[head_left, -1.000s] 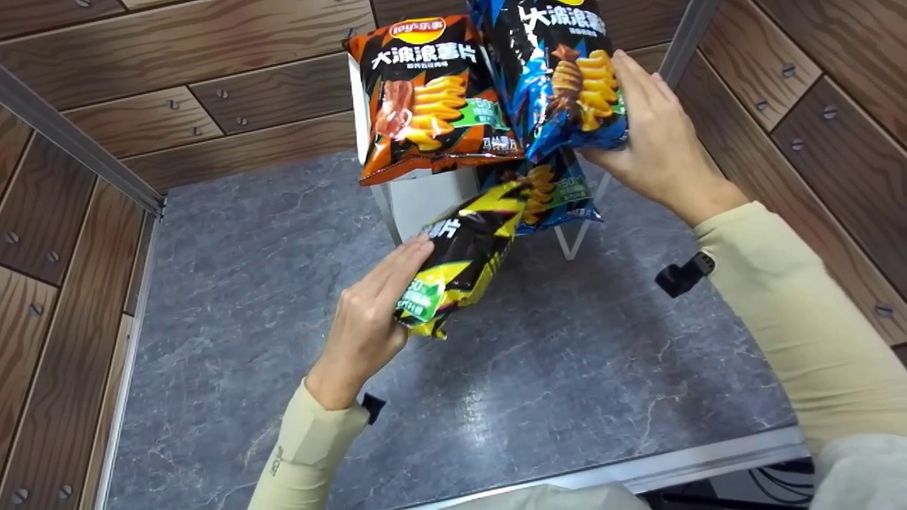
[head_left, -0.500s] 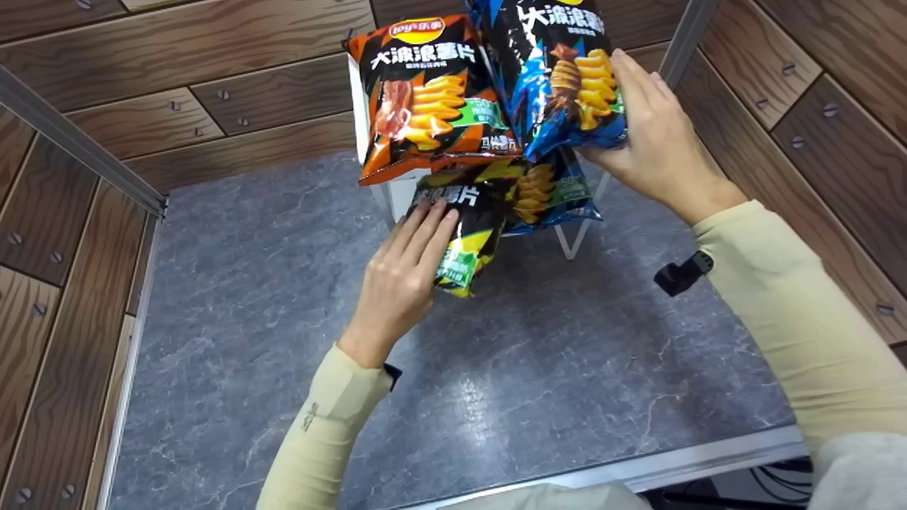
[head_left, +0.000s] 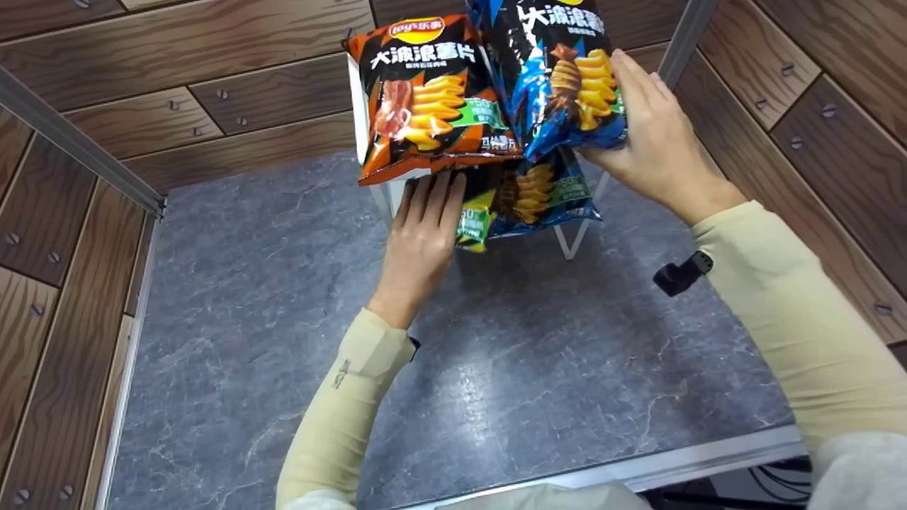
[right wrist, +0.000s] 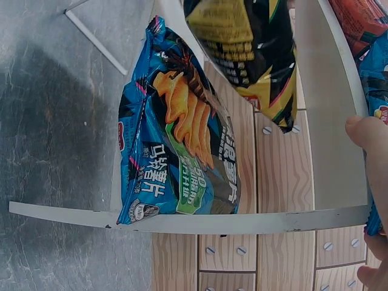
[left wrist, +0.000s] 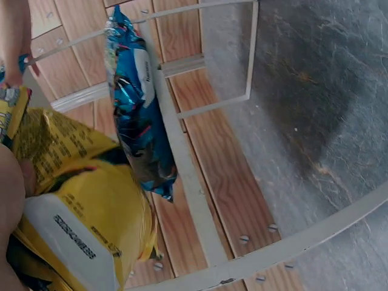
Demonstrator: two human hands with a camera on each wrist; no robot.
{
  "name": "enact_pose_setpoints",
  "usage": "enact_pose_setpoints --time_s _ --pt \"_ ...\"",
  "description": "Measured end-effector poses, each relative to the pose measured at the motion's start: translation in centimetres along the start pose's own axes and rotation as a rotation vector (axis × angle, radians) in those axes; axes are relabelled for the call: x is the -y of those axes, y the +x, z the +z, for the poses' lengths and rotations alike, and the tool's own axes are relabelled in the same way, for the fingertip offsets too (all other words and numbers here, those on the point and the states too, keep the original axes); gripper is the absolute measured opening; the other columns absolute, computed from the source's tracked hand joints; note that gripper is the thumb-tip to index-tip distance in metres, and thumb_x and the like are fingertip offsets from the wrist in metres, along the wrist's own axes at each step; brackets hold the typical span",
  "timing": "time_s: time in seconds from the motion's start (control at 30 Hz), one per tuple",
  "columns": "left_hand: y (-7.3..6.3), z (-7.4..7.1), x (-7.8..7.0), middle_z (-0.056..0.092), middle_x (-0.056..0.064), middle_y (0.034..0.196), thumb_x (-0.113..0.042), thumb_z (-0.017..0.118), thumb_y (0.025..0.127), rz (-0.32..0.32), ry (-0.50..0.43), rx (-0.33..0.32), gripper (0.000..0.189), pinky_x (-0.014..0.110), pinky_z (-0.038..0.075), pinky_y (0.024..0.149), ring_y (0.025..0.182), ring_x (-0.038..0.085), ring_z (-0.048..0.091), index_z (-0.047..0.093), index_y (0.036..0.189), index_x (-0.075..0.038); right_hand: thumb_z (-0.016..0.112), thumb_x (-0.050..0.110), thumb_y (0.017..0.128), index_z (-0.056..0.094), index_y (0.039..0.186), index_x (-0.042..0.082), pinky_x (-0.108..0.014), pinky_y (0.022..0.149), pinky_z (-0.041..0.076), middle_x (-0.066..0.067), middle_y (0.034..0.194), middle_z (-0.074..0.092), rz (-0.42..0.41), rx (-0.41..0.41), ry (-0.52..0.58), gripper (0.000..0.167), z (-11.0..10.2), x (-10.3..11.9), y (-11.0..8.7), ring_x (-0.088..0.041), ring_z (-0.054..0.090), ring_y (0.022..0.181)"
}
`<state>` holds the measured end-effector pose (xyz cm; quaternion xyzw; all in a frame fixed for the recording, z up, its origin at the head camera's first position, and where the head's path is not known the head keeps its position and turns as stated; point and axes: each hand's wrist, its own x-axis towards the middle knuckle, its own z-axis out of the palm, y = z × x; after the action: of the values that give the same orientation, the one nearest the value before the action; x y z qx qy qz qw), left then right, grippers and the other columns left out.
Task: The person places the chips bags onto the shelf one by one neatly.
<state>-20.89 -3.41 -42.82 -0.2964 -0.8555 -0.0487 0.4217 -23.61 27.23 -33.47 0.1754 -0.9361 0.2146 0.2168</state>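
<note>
My left hand [head_left: 424, 244] grips a yellow-and-black bag of potato chips [head_left: 473, 223] at the lower level of a white rack. In the left wrist view the yellow bag's back [left wrist: 100, 221] faces the camera, with fingers at its edge. Beside it a blue bag of chips [head_left: 542, 191] stands on the lower level. On the upper level my right hand [head_left: 655, 134] holds the right side of another blue chip bag [head_left: 567, 78]. An orange chip bag [head_left: 432, 92] lies to its left. Both upper bags partly hide the lower ones.
The white rack [right wrist: 242, 222] has thin metal bars and side legs, and stands on a grey marbled table [head_left: 283, 319]. Wood-patterned walls [head_left: 212, 71] enclose the back and sides. A metal rail [head_left: 638, 464] runs along the table's front edge.
My left hand has moved forward with the yellow chip bag, which went from slanting in front of the rack to under the orange bag, beside the lower blue one. My right hand stays put.
</note>
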Motion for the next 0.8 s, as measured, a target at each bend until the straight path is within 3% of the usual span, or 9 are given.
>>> enact_pose_setpoints --time_s 0.2,0.4,0.53,0.67,0.8 --pt "0.4 1.8 0.3 0.062 0.015 0.133 0.003 0.051 0.097 -0.049 0.076 0.1 0.045 0.051 0.051 0.102 0.118 0.034 0.061 0.052 0.141 -0.003 0.077 0.035 0.084 0.028 0.155 0.002 -0.047 0.126 0.017 -0.018 0.161 0.029 -0.002 -0.005 0.004 0.093 0.1 0.0 0.0 -0.033 0.03 0.149" --pt "0.0 3.0 0.3 0.056 0.014 0.141 0.003 0.058 0.09 -0.146 0.056 0.186 0.057 0.054 0.045 0.108 0.126 0.034 0.056 0.048 0.145 -0.005 0.076 0.034 0.085 0.026 0.155 0.002 -0.046 0.126 0.016 -0.017 0.162 0.028 -0.013 -0.002 0.007 0.092 0.2 0.1 0.0 -0.033 0.029 0.149" --pt "-0.2 3.2 0.0 0.053 0.013 0.147 -0.002 0.056 0.094 -0.183 0.047 0.253 0.056 0.055 0.04 0.112 0.133 0.034 0.051 0.044 0.149 -0.006 0.077 0.033 0.084 0.026 0.155 0.002 -0.046 0.126 0.016 -0.017 0.162 0.028 -0.011 -0.007 0.009 0.092 0.1 0.1 -0.1 -0.033 0.03 0.149" --pt "-0.3 3.4 -0.2 0.045 0.01 0.154 -0.018 0.062 0.096 -0.213 0.034 0.33 0.064 0.055 0.033 0.117 0.14 0.031 0.045 0.037 0.154 -0.01 0.077 0.033 0.084 0.026 0.156 0.003 -0.044 0.127 0.015 -0.017 0.162 0.028 -0.005 -0.004 0.014 0.092 0.0 0.1 -0.1 -0.033 0.029 0.149" --pt "-0.5 3.7 -0.5 0.037 0.009 0.16 -0.042 0.079 0.082 -0.231 0.029 0.405 0.096 0.054 0.026 0.121 0.146 0.03 0.037 0.027 0.157 -0.012 0.077 0.033 0.084 0.027 0.155 0.003 -0.044 0.127 0.015 -0.017 0.162 0.028 -0.004 -0.003 0.016 0.093 0.1 0.0 -0.1 -0.033 0.029 0.149"
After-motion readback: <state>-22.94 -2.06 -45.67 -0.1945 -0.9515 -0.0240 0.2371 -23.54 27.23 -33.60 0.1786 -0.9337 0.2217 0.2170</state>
